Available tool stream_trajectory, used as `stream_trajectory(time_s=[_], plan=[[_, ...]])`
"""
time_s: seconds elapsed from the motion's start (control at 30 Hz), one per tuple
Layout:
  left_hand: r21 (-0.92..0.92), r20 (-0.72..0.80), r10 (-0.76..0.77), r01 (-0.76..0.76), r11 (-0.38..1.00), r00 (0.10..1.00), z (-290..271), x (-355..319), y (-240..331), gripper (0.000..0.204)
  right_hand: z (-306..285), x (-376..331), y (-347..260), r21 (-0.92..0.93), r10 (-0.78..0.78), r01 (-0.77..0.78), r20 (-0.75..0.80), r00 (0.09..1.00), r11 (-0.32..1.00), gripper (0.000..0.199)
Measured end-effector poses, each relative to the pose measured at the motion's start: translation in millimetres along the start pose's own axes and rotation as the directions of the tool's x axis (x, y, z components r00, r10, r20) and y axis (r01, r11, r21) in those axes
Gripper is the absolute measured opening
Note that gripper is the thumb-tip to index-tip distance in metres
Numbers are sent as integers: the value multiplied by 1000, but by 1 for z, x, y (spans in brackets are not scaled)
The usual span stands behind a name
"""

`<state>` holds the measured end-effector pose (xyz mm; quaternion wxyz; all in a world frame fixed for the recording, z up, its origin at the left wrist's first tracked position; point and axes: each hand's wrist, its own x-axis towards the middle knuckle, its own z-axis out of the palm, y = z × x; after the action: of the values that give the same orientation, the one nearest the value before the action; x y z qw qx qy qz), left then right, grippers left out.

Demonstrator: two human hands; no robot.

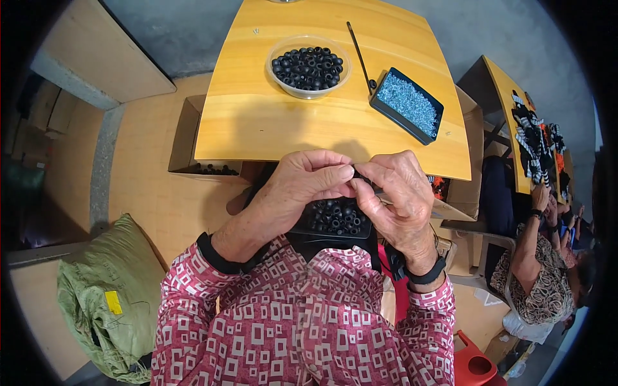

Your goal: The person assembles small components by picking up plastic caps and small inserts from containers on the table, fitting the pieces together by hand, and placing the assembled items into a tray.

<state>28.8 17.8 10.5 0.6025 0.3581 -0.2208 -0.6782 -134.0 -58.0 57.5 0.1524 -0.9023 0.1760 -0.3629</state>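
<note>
My left hand [293,190] and my right hand [399,199] meet fingertip to fingertip just below the table's near edge. Together they pinch a small black part [356,174], too small to make out in detail. Under both hands, on my lap, rests a black tray [335,219] filled with several black ring-shaped pieces. On the yellow wooden table [257,122] beyond stand a clear round bowl [309,66] of the same black rings and a black rectangular tray [407,105] of tiny pale blue pieces.
A thin black rod [359,53] lies on the table between bowl and blue tray. An open cardboard box [193,138] sits left of the table, a green sack [106,296] lower left. Another person [537,270] sits at a second table at right.
</note>
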Motion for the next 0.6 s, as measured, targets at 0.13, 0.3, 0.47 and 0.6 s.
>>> stream_trajectory(time_s=[0.13,0.3,0.47,0.6], plan=[[118,-21,32,-29,993,999,-5,0,-2,22,2,-4,1,-152,-114,126,86,990,980,27],[221,-57,91,-76,972,994,-5,-1,-2,19,8,-8,6,-148,-124,132,64,990,980,28],[284,-65,130,-106,953,989,-4,-1,-3,18,13,-11,11,-188,-186,188,31,982,964,29],[50,-84,-29,33,998,996,-7,0,-2,21,13,-9,16,-101,-150,152,26,988,983,28]])
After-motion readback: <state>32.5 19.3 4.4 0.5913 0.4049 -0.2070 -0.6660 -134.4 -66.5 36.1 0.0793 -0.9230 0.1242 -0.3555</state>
